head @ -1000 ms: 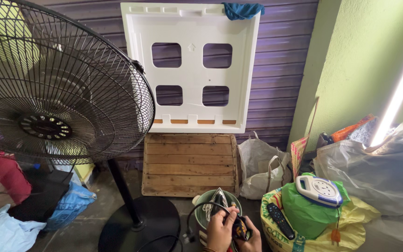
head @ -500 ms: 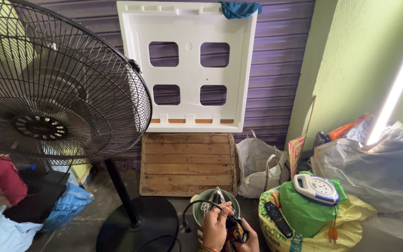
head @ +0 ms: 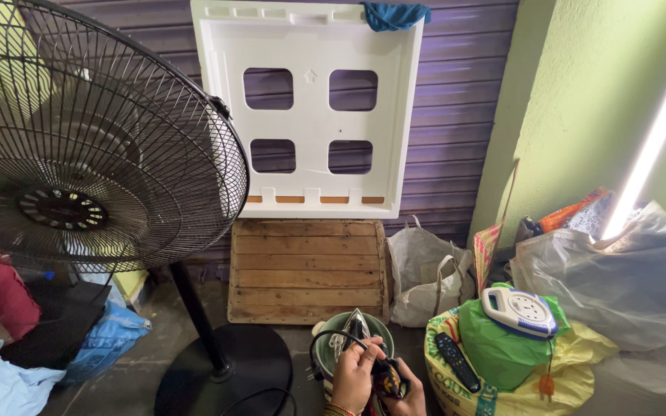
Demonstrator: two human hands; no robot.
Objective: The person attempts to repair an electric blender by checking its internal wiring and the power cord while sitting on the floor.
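Pedestal fan (head: 79, 154) looms far left. At bottom centre my left hand (head: 356, 377) grips clothes iron (head: 352, 333) over green bucket (head: 325, 335); right hand (head: 408, 397) closed on its dark cord (head: 387, 377). Remote (head: 456, 362) on yellow sack (head: 580, 362), right.

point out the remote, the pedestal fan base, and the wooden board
remote (head: 457, 362), head view, middle of its black button face
pedestal fan base (head: 233, 377), head view, top of the round black disc
wooden board (head: 307, 271), head view, centre plank
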